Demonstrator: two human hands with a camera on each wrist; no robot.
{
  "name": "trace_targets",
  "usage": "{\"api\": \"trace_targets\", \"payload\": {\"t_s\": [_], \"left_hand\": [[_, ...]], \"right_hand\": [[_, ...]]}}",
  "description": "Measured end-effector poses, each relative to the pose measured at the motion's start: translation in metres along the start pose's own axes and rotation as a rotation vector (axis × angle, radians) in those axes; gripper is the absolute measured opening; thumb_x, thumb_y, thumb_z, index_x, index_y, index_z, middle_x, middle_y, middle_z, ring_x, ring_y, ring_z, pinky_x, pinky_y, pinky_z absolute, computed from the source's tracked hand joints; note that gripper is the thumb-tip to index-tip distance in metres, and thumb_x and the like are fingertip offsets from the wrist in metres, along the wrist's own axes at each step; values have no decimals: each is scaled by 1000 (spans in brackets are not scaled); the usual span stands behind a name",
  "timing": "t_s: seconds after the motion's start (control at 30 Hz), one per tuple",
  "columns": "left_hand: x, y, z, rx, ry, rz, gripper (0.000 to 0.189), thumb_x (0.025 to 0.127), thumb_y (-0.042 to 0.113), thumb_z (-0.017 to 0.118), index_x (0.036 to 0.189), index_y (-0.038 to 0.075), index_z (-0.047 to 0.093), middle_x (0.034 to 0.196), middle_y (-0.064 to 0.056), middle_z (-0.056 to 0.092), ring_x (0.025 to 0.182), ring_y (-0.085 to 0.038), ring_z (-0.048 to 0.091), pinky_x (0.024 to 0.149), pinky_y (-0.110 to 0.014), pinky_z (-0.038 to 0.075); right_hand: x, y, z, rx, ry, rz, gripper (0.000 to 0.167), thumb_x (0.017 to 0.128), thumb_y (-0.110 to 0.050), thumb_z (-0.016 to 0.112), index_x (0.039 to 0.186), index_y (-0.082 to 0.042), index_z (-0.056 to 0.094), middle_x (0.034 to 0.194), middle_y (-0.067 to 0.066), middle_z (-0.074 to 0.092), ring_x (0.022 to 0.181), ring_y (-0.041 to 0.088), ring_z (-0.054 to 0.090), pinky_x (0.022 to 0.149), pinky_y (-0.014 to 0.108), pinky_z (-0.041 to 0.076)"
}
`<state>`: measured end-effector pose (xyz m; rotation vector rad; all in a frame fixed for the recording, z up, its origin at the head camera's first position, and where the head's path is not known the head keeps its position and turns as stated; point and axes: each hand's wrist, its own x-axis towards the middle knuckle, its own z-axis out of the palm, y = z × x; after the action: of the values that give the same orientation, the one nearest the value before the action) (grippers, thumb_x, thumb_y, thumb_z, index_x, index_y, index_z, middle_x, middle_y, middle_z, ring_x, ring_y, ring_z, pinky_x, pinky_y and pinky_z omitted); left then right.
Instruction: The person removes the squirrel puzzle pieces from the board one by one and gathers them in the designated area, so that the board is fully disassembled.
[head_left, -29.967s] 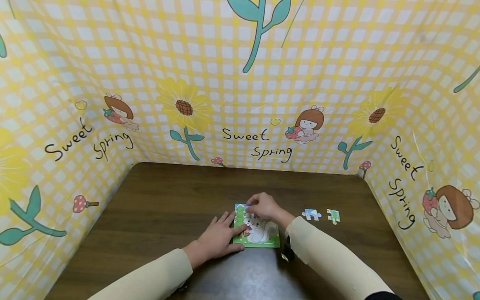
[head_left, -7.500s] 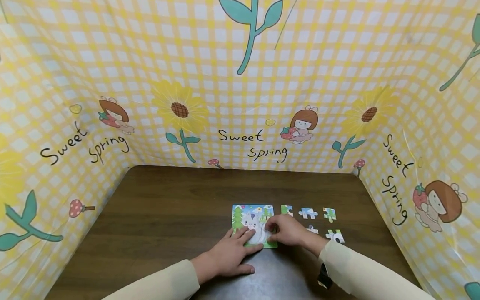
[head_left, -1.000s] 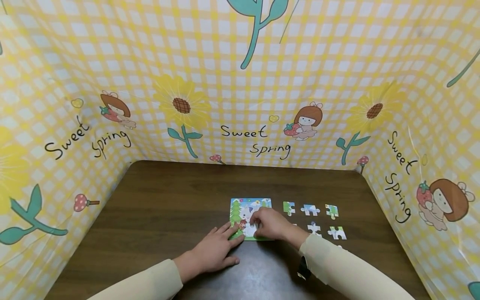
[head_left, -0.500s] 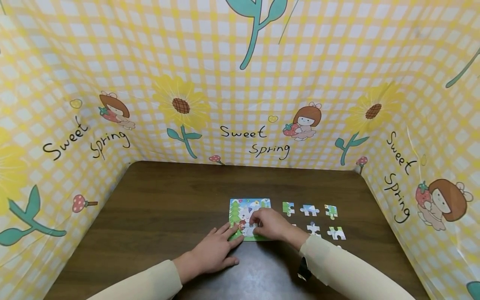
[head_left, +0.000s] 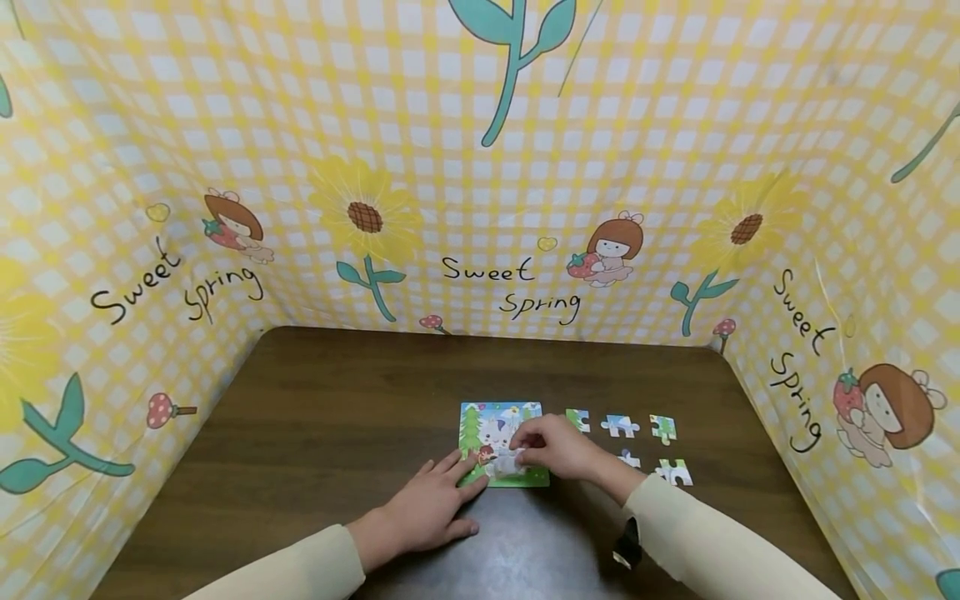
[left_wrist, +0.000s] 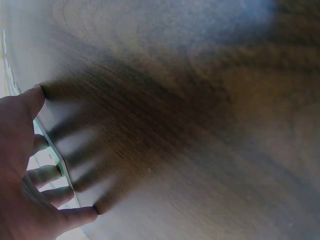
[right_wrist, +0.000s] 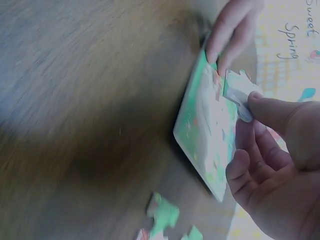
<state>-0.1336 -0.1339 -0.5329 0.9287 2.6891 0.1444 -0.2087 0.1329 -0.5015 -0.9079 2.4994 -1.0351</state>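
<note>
A puzzle board (head_left: 469,429) with a white, squirrel-like animal and green trees lies on the table. Two fingers of my left hand (head_left: 423,504) reach onto its lower left part, with that hand spread and palm down. Between thumb and fingers, my right hand (head_left: 562,450) pinches a pale jigsaw piece (head_left: 510,462). From the right wrist view, this jigsaw piece (right_wrist: 237,90) is tilted up above the board (right_wrist: 200,145). The left wrist view shows the left hand (left_wrist: 20,165) with fingers apart at the board's edge.
Right of the board, several loose jigsaw pieces lie in rows, among them a blue-and-white piece (head_left: 619,426), a green piece (head_left: 663,428) and a white-green piece (head_left: 675,472). My right forearm covers part of that area. A checked cloth (head_left: 480,208) walls the brown table (head_left: 337,400).
Over the last second my right hand has drawn a pale piece up from the board and shifted slightly right. More loose pieces lie at the right than 30 seconds ago. The left hand stays put.
</note>
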Motion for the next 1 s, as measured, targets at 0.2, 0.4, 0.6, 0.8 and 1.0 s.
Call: {"api": "trace_targets", "payload": {"t_s": [0.2, 0.4, 0.6, 0.8, 1.0], "left_hand": [[1, 0, 0, -2, -9, -5, 69, 100, 65, 51, 159, 31, 39, 169, -6, 27, 156, -36, 25, 112, -66, 36], [-1, 0, 0, -10, -6, 2, 69, 100, 65, 51, 159, 31, 39, 169, -6, 28, 155, -36, 26, 111, -67, 36], [-1, 1, 0, -12, 5, 10, 69, 100, 64, 51, 159, 30, 40, 169, -8, 28, 155, -37, 26, 111, -67, 37], [-1, 2, -1, -1, 7, 6, 69, 100, 64, 51, 159, 30, 40, 170, -7, 27, 155, -36, 26, 111, -67, 37], [-1, 2, 0, 1, 4, -1, 69, 100, 64, 51, 159, 31, 40, 170, -6, 27, 155, -36, 27, 111, -66, 37]], "right_hand": [[-27, 5, -26, 7, 32, 35, 8, 91, -15, 79, 97, -13, 75, 83, -7, 70, 71, 7, 62, 64, 25, 53], [-62, 25, -48, -2, 52, 44, 4, 91, -13, 79, 93, -11, 76, 82, -8, 70, 69, 6, 62, 64, 25, 52], [-93, 42, -59, 16, 67, 91, 5, 91, -15, 78, 92, -12, 75, 81, -6, 70, 71, 3, 62, 66, 25, 52], [-116, 56, -59, 85, 50, 118, 8, 90, -7, 78, 94, -4, 72, 82, -2, 70, 72, 3, 64, 64, 24, 52], [-132, 66, -57, 60, 49, 129, 5, 88, -10, 80, 89, -8, 75, 79, -7, 70, 69, -1, 60, 63, 23, 51]]}}
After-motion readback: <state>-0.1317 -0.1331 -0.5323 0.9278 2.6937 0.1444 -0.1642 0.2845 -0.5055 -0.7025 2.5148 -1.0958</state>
